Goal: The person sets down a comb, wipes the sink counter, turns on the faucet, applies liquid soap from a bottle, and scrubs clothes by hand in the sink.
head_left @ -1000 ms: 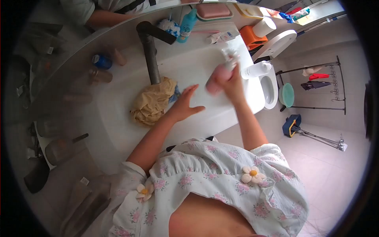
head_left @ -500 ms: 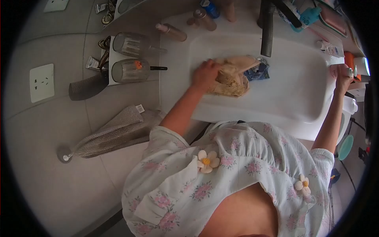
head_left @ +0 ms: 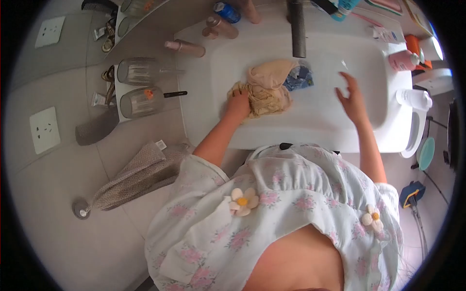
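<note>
Left hand (head_left: 238, 107): fingers touch the near-left part of a crumpled tan cloth (head_left: 274, 99) and sink partly into its folds; whether they clamp on it, cannot tell. The cloth lies bunched in the white sink (head_left: 335, 126), spreading rightward and away from these fingers, its far part paler and smoother.

Blue patterned cloth (head_left: 300, 77): against the tan cloth's right side, between the two hands' fingers, nearer the right hand's.

Right hand (head_left: 355, 103): over the basin, right of both cloths; thumb and fingers spread apart.

Right of the right fingers, on the sink's edge: white bottle (head_left: 412, 99), with a pink bottle (head_left: 402, 60) just beyond it.

Dark faucet (head_left: 298, 34): ahead of and between the two hands, spout end above the blue cloth.

Farther, ahead and left of the left fingers: a pinkish-brown bottle (head_left: 187, 47), then a blue can (head_left: 227, 12).
</note>
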